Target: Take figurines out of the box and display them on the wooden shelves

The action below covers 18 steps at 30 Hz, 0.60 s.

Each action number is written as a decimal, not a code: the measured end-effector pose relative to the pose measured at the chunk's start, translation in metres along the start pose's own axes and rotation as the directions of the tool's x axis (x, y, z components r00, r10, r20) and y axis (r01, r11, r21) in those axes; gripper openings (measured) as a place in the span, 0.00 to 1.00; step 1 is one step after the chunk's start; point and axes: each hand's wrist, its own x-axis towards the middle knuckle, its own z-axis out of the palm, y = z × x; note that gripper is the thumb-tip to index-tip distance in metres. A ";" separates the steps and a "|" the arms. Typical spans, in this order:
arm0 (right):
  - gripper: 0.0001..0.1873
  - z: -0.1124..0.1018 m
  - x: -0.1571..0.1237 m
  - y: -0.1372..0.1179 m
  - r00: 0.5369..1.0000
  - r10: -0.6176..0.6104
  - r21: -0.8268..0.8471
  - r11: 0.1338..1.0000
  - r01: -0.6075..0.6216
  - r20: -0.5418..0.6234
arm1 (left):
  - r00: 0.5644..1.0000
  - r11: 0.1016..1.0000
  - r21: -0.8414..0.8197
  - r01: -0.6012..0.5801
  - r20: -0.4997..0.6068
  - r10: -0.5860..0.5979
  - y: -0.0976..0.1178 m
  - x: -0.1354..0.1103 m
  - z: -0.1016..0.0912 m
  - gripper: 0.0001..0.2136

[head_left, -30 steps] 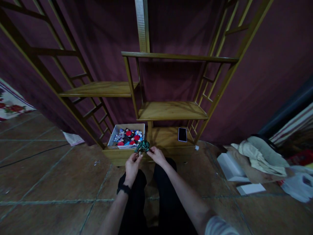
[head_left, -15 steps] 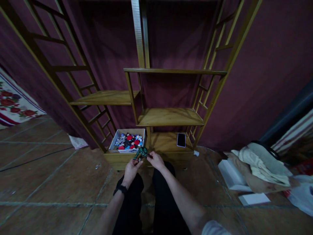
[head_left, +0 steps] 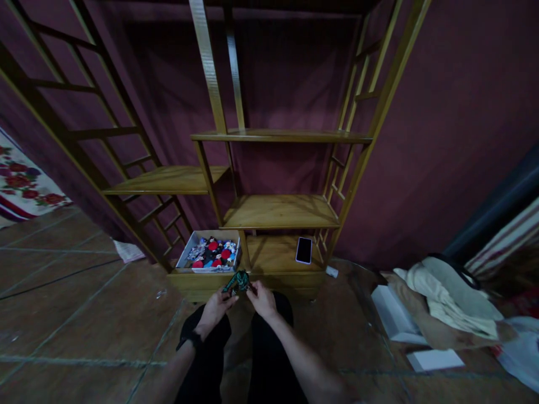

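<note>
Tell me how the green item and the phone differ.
The green item is irregular in outline; the phone is a flat rectangle. The green item is held by the left hand and right hand; the phone lies on the bottom shelf. Both are smaller than the box.

Two hands show, one left hand and one right hand, with one green figure and one dark wristband. There is one wooden shelf unit, with four flat boards in view. One open box contains four visible red pieces; its other small pieces are too jumbled to count. I count one phone, two white box-like pieces, one plastic bag, one dark cable, one printed sheet and one floral cloth.
</note>
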 end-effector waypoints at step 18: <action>0.08 -0.035 -0.040 0.012 0.997 0.028 0.431 0.902 0.009 -0.079 | 0.992 0.987 -0.121 0.105 0.089 -0.094 0.037 -0.043 0.053 0.21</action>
